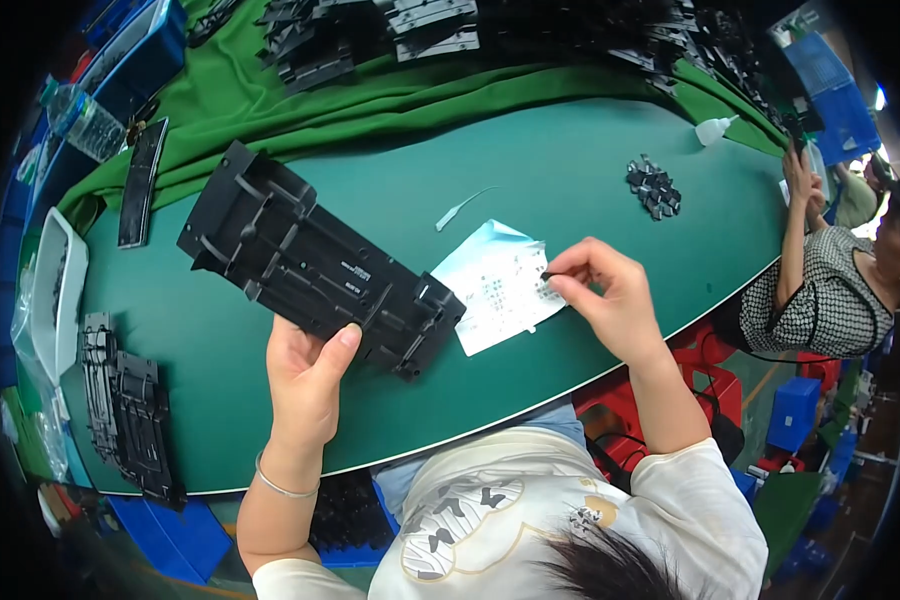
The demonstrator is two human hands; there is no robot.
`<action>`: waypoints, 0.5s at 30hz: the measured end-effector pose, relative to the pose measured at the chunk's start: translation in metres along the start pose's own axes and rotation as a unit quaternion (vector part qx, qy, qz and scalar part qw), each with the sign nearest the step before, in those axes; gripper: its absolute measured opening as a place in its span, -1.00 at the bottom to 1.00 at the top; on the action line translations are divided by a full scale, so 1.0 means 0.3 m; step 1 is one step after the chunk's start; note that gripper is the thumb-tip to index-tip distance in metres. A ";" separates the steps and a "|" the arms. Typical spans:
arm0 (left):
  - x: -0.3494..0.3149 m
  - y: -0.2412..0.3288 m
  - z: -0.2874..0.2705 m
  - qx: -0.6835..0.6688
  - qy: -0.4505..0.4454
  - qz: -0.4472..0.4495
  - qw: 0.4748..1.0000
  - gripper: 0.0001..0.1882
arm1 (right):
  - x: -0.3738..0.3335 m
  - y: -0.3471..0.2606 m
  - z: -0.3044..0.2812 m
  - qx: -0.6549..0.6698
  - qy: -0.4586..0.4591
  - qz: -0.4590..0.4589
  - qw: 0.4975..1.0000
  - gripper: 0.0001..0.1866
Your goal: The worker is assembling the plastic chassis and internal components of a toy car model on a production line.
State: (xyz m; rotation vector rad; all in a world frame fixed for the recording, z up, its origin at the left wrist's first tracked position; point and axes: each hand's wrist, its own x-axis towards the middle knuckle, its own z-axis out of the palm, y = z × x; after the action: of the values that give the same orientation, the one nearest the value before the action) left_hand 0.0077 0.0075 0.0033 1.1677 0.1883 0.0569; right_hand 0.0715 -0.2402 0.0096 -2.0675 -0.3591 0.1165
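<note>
- Nothing legible anywhere in view.
- Black molded part (315,262), between 9 and 10 o'clock of centre: two short blocks of white print (354,272), too tiny to read.
- White sheet (484,331), about 3 o'clock, near centre: rows of dark marks (495,287), can't tell if lettering.

Workroom with a green table (590,180) and red stools (727,388).
A green cloth (390,112) lies bunched along the table's far side; at right, a blue bin (795,413) stands on the floor (760,428), and a small bright light (880,98) shines at the far edge.
</note>
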 end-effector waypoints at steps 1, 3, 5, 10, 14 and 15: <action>-0.001 0.000 0.000 -0.001 0.006 -0.002 1.000 -0.56 | 0.004 -0.003 0.010 0.001 -0.006 0.001 1.000 -0.89; -0.003 0.004 0.002 -0.002 -0.001 0.001 1.000 -0.57 | 0.012 -0.005 0.024 -0.084 -0.003 -0.040 0.996 -0.88; -0.006 0.006 0.006 0.002 -0.005 0.004 1.000 -0.58 | 0.013 -0.018 0.035 -0.104 -0.008 -0.071 0.992 -0.88; -0.013 0.009 0.009 0.006 -0.017 0.008 1.000 -0.59 | 0.022 -0.039 0.053 -0.138 -0.016 -0.115 0.984 -0.85; -0.012 0.007 0.008 0.011 -0.023 0.009 1.000 -0.59 | 0.033 -0.027 0.049 -0.202 -0.035 -0.183 0.961 -0.84; -0.012 0.006 0.008 0.011 -0.028 0.011 0.999 -0.59 | 0.035 -0.028 0.048 -0.220 -0.036 -0.193 0.956 -0.83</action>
State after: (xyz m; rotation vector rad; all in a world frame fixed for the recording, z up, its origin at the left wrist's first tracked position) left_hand 0.0048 0.0056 0.0061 1.1921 0.1259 0.0413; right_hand 0.0766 -0.2212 0.0105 -2.3856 -0.8935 -0.1374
